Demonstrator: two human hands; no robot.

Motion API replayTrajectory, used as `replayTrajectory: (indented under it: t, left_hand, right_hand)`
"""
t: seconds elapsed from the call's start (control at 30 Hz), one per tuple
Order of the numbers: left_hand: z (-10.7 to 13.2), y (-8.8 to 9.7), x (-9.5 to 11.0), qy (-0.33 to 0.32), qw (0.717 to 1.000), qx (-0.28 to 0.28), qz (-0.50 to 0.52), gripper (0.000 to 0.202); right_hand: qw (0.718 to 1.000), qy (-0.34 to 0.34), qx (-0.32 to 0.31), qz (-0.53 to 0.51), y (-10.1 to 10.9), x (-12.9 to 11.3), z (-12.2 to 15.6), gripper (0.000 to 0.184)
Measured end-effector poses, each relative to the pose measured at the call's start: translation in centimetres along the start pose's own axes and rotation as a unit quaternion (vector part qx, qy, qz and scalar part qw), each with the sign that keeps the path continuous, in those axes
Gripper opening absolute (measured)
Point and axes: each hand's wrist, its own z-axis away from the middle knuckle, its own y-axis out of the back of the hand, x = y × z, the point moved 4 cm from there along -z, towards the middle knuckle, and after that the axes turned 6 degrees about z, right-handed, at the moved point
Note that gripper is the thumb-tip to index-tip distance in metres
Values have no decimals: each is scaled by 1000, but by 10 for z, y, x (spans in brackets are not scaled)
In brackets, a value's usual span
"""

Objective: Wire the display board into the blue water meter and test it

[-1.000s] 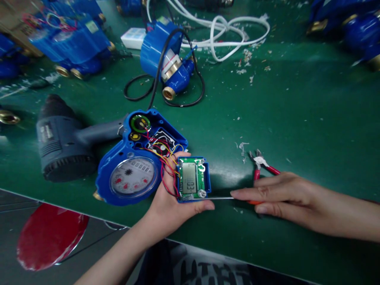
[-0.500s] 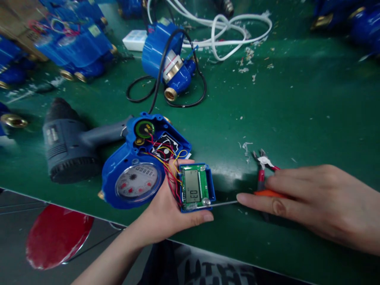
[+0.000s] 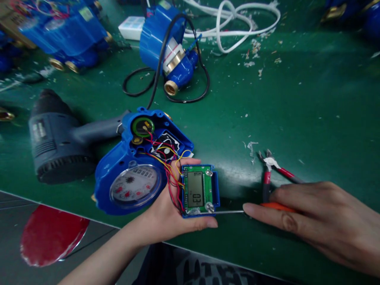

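Observation:
My left hand is wrapped round a small blue display module with a green circuit board and a lit-less grey LCD. Red and yellow wires run from it into an opened blue water meter, whose round dial faces up beside my wrist. My right hand grips a screwdriver by its orange handle, forefinger laid along the shaft. The metal shaft reaches left to the module's lower edge; its tip is hard to make out there. Diagonal cutters lie on the table just beyond my right hand.
A grey heat gun lies left of the opened meter. Behind stands another blue meter with a black cable, near a white power strip. More meters fill the back left. A red stool is below the table edge.
The view has shifted slightly. Both hands, the display module and the screwdriver appear a little lower and further right. The left hand still holds the module, and the shaft stays at its lower edge.

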Motion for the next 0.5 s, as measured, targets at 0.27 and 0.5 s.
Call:
replayTrajectory:
  t: [0.27, 0.5]
  left_hand:
    - [4, -11, -6, 142, 969, -59, 195, 79]
    - [3, -7, -6, 108, 978, 1, 178, 85]
  right_hand:
    - [970, -102, -16, -222, -7, 5, -4, 45]
    - [928, -165, -89, -322, -16, 12, -9, 35]
